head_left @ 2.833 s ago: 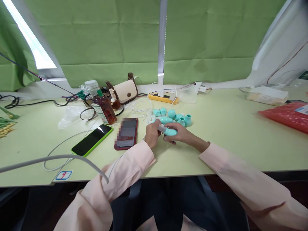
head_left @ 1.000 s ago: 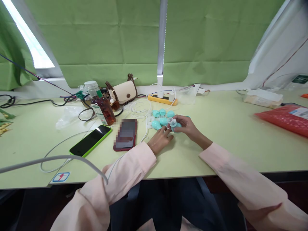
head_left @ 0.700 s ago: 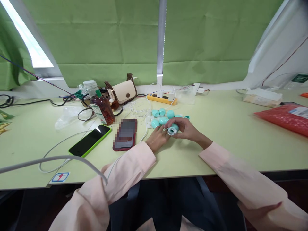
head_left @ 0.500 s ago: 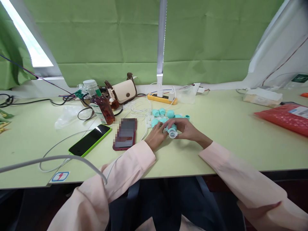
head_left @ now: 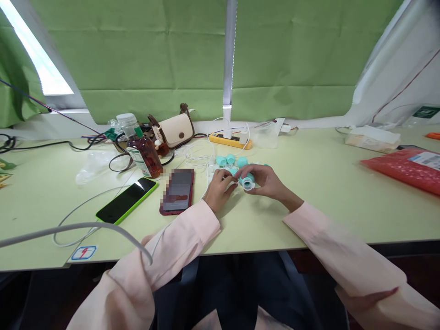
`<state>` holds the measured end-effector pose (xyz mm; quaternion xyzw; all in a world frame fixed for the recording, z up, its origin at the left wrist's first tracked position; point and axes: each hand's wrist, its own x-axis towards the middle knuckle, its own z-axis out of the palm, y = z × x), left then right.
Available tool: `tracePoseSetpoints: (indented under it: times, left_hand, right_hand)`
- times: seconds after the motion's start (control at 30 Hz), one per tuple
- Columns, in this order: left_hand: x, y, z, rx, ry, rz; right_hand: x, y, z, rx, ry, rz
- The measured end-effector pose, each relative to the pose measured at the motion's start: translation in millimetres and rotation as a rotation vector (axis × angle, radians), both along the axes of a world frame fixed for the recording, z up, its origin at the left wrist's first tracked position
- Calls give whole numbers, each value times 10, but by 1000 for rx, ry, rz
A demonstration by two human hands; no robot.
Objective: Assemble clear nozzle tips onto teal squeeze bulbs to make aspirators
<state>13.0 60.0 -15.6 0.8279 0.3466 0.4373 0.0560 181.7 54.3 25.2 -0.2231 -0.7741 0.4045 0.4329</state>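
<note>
My right hand (head_left: 266,184) is closed around a small turquoise bottle (head_left: 247,183), with its whitish translucent mouth turned toward me. Close beside it, the fingers of my left hand (head_left: 219,189) are pinched together near the bottle's side. What they hold, if anything, is too small to make out. Behind both hands lie several more turquoise bottles (head_left: 242,162), mixed with small clear or white pieces (head_left: 217,170). My fingers partly hide this group.
To the left lie a dark-red-edged phone (head_left: 178,192) and a green-edged phone (head_left: 127,200). A bottle of brown liquid (head_left: 145,156), a cream handbag (head_left: 176,129) and a yellow power strip (head_left: 230,140) stand behind. A red package (head_left: 405,167) lies at right.
My left hand has drawn its fingers back from the bottle's front into a pinch beside it. The right hand has raised the bottle slightly, keeping its grip.
</note>
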Motion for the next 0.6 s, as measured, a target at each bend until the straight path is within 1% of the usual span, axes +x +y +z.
tracePoseSetpoints:
  times: [0.17,0.3,0.37,0.5,0.6]
  left_hand:
    - [-43,-52,146,-147,-277,-44]
    - [-81,-61,241,-324,-551,-53]
    - [-103,-42,266,-426,-665,-82]
    - [-129,-9,281,-620,-806,-170]
    - [-130,-12,281,-717,-862,-216]
  right_hand:
    - [-7,-18,-6,-28,-21,-74]
    - [-39,-32,-32,-119,-73,-126]
    - [-68,-36,-61,-146,-79,-154]
    - [-125,-48,-127,-176,-92,-197]
    - [-150,-63,-158,-188,-102,-211]
